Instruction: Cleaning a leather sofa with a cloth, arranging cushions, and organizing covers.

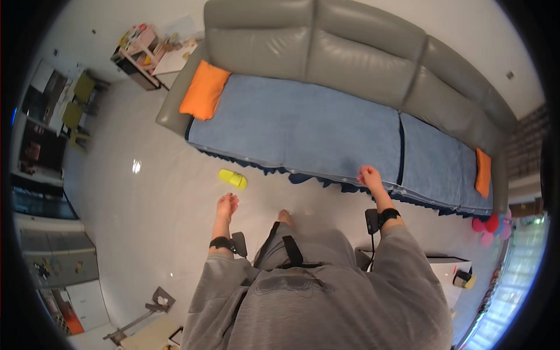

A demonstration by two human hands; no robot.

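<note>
My left hand hangs over the pale floor, its fingers loosely bent and a little apart, with nothing seen in it. Nearest to it, a yellow-green slipper lies on the floor. My right hand is out in front of the sofa's near edge, fingers half curled and no object visible in them. Beyond it stretches a blue sofa cover on a long grey leather sofa. A black strapped device sits on each of my wrists.
Orange cushions lie at the sofa's left end and right end. A cluttered cart stands beyond the left armrest. Balloons are at the right, near a bright window. Behind me on the right is a white-topped table.
</note>
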